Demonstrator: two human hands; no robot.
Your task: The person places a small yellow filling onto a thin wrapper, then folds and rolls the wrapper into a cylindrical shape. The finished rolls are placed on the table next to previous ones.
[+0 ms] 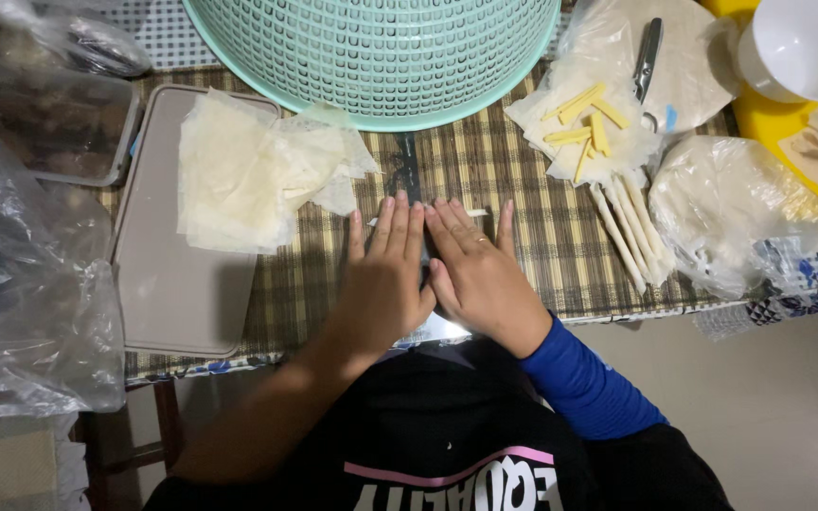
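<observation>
Head view: both hands rolling a wrapper

Left hand (pixel 385 274) and right hand (pixel 475 270) are pressing flat, fingers extended, gripping nothing, on a thin white roll (pixel 473 213) at frame centre on the table (pixel 523 189). Uneven pressure could be tearing it.

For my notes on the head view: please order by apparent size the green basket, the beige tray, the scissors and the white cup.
1. green basket, cut off by the frame
2. beige tray
3. white cup, partly cropped
4. scissors, partly under plastic
</observation>
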